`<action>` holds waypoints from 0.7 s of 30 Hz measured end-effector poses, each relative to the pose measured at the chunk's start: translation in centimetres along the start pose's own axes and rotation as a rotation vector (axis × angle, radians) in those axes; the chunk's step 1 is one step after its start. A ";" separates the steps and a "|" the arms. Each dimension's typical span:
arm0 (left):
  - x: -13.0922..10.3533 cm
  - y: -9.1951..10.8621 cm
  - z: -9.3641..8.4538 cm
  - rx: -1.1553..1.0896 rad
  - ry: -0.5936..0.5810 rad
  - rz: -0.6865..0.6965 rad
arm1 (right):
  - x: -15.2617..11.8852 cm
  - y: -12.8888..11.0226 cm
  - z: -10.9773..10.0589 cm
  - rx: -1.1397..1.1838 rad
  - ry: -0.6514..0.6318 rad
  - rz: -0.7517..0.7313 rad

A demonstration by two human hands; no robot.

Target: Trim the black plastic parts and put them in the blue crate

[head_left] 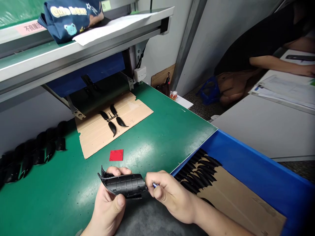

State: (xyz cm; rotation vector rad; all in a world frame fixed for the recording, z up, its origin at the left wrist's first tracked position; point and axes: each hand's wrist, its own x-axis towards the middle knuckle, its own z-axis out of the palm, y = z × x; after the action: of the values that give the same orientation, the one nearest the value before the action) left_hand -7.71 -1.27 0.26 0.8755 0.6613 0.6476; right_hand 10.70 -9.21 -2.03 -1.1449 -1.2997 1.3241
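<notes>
A view from above of a green counter (159, 131), described from left to right. At the far left edge, a curved row of stacked black plastic parts (29, 154) lies on the counter. Above it runs a grey shelf (81, 49) carrying a dark blue pouch (71, 18) with cartoon print and a sheet of white paper (110, 26). Under the shelf, a flat piece of cardboard (98, 134) rests on the counter, and on it sits a moulded cluster of four black leaf-shaped parts (112, 120) joined at the middle. Just in front of the cardboard lies a small red square (116, 155).

Near the bottom centre, the left hand (108, 206) holds a curved black plastic part (123, 184) with a ribbed, grid-like surface; its grip is closed round the part, thumb on the near side and fingers behind, just above the counter edge. Directly to the right, the right hand (169, 196) has its fingers pinched shut on a small tool (154, 185), of which only a bluish tip shows, touching the right end of the part.

Further right, beside the counter, a blue bin (258, 170) lined with cardboard holds a neat overlapping row of black parts (199, 170) in its near left corner. Beyond it stands a grey table (261, 124) with papers (290, 90). At the top right another person's arm (278, 64) in a dark sleeve rests on that table.
</notes>
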 end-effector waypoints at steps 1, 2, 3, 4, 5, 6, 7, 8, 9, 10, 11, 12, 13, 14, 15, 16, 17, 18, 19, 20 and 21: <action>0.0 0.0 0.0 0.009 0.014 0.017 | 0.0 0.1 0.4 -0.062 0.097 -0.018; 0.1 0.0 0.0 0.016 0.034 0.028 | 0.0 0.2 0.8 -0.169 0.197 -0.046; 0.1 -0.1 -0.1 0.020 0.057 0.034 | 0.0 0.2 1.3 -0.306 0.285 -0.079; 0.1 -0.2 -0.1 0.023 0.074 0.036 | 0.1 0.3 1.8 -0.456 0.352 -0.116; 0.0 -0.2 0.0 0.024 0.086 0.032 | 0.2 0.4 2.2 -0.600 0.396 -0.146; 0.0 -0.3 0.0 0.021 0.091 0.023 | 0.3 0.4 2.5 -0.723 0.420 -0.163; -0.1 -0.4 0.0 0.016 0.092 0.014 | 0.4 0.5 2.8 -0.821 0.431 -0.167; -0.1 -0.5 0.1 0.010 0.093 0.006 | 0.4 0.6 2.9 -0.892 0.431 -0.164; -0.2 -0.5 0.1 0.005 0.091 0.000 | 0.4 0.6 3.0 -0.943 0.426 -0.159; -0.2 -0.6 0.1 0.002 0.093 -0.008 | 0.4 0.6 3.0 -0.980 0.419 -0.152; -0.2 -0.6 0.2 0.005 0.098 -0.012 | 0.5 0.5 2.9 -1.011 0.411 -0.139; -0.3 -0.7 0.2 0.011 0.113 -0.013 | 0.4 0.5 2.8 -1.037 0.407 -0.127; -0.3 -0.7 0.2 0.016 0.136 -0.015 | 0.4 0.4 2.7 -1.060 0.402 -0.114; -0.3 -0.7 0.2 0.019 0.163 -0.013 | 0.4 0.3 2.6 -1.079 0.397 -0.102; -0.4 -0.7 0.2 0.020 0.189 -0.010 | 0.4 0.2 2.5 -1.094 0.393 -0.092; -0.4 -0.7 0.2 0.023 0.205 -0.006 | 0.4 0.1 2.4 -1.103 0.385 -0.084; -0.5 -0.7 0.2 0.028 0.206 -0.005 | 0.4 0.0 2.4 -1.108 0.378 -0.080; -0.5 -0.7 0.2 0.033 0.194 -0.004 | 0.4 0.0 2.4 -1.109 0.371 -0.078; -0.5 -0.7 0.2 0.044 0.170 -0.002 | 0.4 0.0 2.4 -1.107 0.364 -0.075; -0.5 -0.7 0.2 0.056 0.146 0.000 | 0.4 0.0 2.5 -1.103 0.357 -0.073; -0.5 -0.6 0.2 0.071 0.127 0.001 | 0.4 0.1 2.5 -1.096 0.347 -0.069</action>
State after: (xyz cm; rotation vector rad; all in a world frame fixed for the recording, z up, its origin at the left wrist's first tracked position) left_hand -7.75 -2.05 -0.08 0.9055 0.8024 0.6878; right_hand 8.18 -9.12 -2.08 -1.9090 -1.8008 0.2348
